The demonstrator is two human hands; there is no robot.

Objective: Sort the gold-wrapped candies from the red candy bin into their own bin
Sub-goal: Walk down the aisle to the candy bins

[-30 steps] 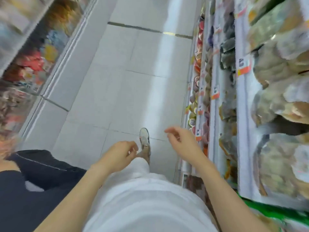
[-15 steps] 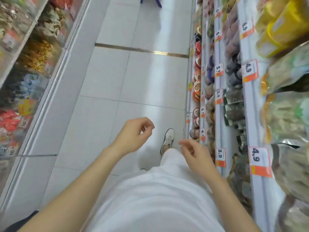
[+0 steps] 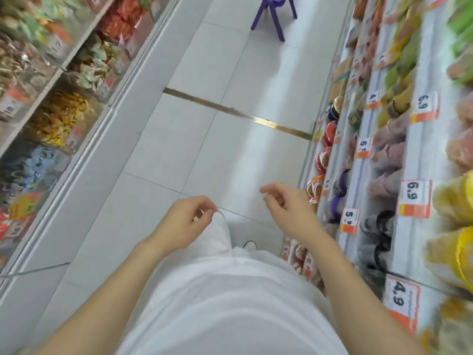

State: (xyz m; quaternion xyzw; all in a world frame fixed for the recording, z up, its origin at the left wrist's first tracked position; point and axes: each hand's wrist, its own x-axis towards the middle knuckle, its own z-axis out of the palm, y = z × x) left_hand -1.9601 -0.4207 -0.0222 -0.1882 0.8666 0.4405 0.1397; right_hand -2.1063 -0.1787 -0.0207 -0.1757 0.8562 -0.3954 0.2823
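Looking down a shop aisle, both hands empty, candy bins along my left.

Taking the brass floor strip (image 3: 238,114) as marker: the red candy bin (image 3: 122,21) sits beyond its left end, and a bin of yellow-gold wrappers (image 3: 58,116) just this side. Blur hides any gold pieces among the red. My left hand (image 3: 184,224) and right hand (image 3: 289,211) hang short of the strip, fingers loosely curled, gripping nothing. I judge the left nearer. Bare tiles give room; priced shelves (image 3: 384,175) crowd the right hand.

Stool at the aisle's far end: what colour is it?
The stool is purple, seen in the head view at the top edge.
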